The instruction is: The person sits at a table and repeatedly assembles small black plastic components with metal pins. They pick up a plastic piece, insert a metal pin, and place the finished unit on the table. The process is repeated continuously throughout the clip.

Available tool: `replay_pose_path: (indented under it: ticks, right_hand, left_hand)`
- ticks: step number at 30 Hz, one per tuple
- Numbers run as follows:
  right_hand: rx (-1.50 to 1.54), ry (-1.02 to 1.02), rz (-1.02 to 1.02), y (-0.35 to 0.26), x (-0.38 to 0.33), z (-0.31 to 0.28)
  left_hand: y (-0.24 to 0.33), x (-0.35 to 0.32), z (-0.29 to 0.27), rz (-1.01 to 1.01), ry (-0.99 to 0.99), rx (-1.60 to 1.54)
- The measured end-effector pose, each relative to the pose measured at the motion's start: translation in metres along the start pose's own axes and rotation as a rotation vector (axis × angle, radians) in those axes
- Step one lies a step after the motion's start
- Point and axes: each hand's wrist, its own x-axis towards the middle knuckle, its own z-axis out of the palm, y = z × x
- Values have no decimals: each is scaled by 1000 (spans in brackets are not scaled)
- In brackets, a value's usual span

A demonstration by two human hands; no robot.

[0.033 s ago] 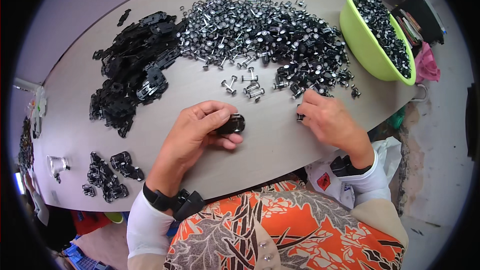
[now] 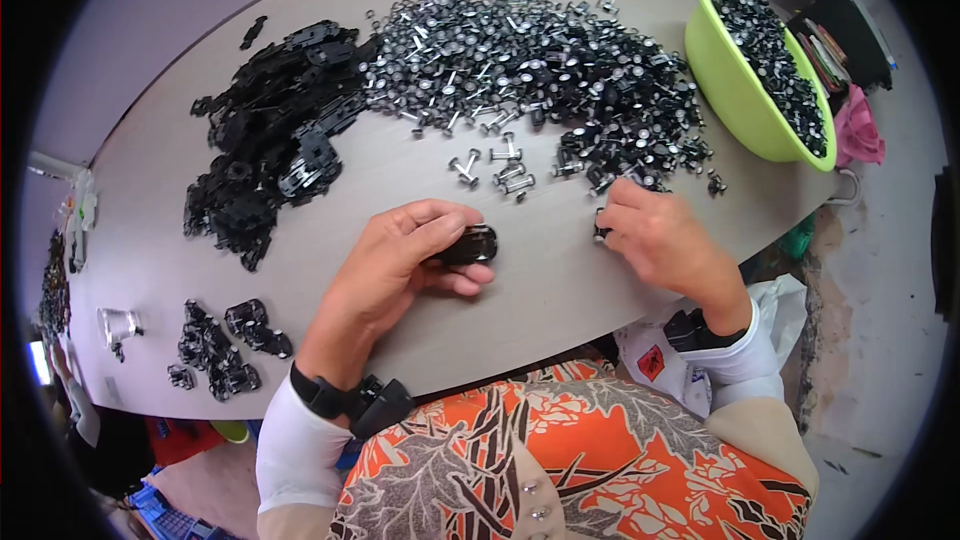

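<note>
We see left hand (image 2: 400,260) fingers pinching black part (image 2: 468,245), right hand (image 2: 665,240) fingers closed on small wheel piece (image 2: 600,231). Risk: piece slips, rolls into wheel pile (image 2: 540,60) just beyond fingers.

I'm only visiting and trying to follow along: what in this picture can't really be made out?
- Head view: the small black piece at the right hand is mostly hidden by the fingers.
- The black part in the left hand is partly covered by the thumb and fingers.
- How deep the green bowl is filled: its wall hides that.
- The clear item at the table's left end is too small and bent by the lens.
</note>
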Motion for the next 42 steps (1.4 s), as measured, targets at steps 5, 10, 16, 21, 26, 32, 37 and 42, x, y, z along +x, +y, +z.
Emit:
replay_pose_path:
  ticks: [5,10,16,21,26,32,37,42]
  right_hand:
    - [436,-59,-52,-26,26,4]
    - [484,-48,166,-23,42,23]
    - [387,74,46,-18,32,18]
    - [243,-3,-223,-17,30,29]
    - [318,217,-239,-26,39,25]
    - [407,317,-356,-53,56,31]
    - [449,376,-310,-50,66,40]
    - [466,400,-351,-56,69,40]
  left_hand:
    - [-2,2,-5,-3,-48,-62]
    - [-3,3,-6,-12,-54,-57]
    - [-6,3,-5,11,-14,-31]
    - [-5,5,-6,-2,-50,-64]
    - [-3,4,-6,-28,-90,-193]
    - [-6,3,-4,16,-188,-388]
    - [-9,4,-9,77,-239,-460]
    - [-14,7,-13,112,-199,-379]
